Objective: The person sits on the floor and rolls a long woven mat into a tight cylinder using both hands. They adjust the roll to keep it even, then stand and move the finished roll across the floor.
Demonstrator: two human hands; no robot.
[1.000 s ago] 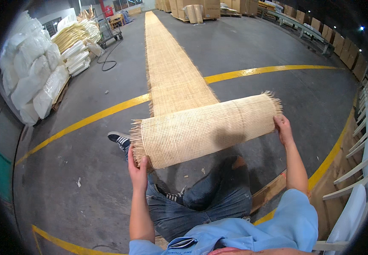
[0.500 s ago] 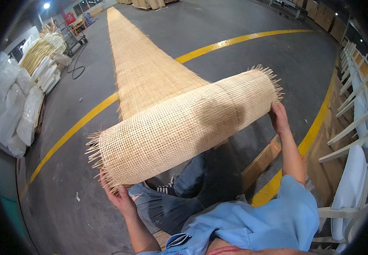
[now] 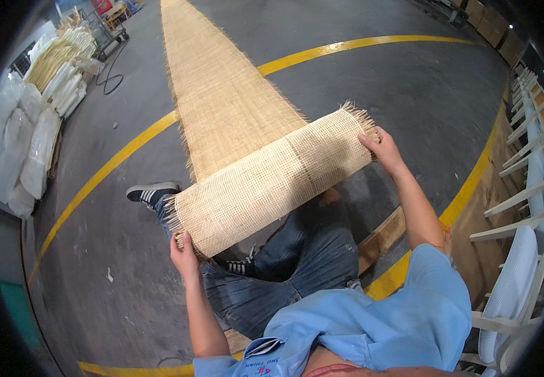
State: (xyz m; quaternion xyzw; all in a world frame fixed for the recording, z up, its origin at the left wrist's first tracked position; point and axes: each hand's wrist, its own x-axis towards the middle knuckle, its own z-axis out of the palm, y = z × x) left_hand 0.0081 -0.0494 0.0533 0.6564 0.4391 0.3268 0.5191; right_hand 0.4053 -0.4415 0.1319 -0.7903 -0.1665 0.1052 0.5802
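Observation:
A thick roll of woven cane webbing point(image 3: 272, 182), pale and straw-coloured with frayed strands at both ends, lies across in front of me above my legs. Its unrolled length point(image 3: 222, 81) stretches away over the floor and narrows into the distance. My left hand point(image 3: 186, 257) grips the roll's left end at its lower edge, fingers partly hidden under the weave. At the other end, my right hand point(image 3: 383, 151) is closed on the frayed right edge, with the thumb on top.
Yellow lines point(image 3: 121, 154) cross the grey floor. White plastic-wrapped bundles point(image 3: 27, 138) are stacked at the left, near a trolley point(image 3: 105, 38). Along the right stand pale wooden chair frames point(image 3: 523, 201) and a striped cushion point(image 3: 514, 276). A wooden plank point(image 3: 382, 239) lies beside my legs.
The roll's right end has come inward and slightly down, while its left end has shifted right and up. Both hands moved with it. My left shoe has come into sight beside the roll.

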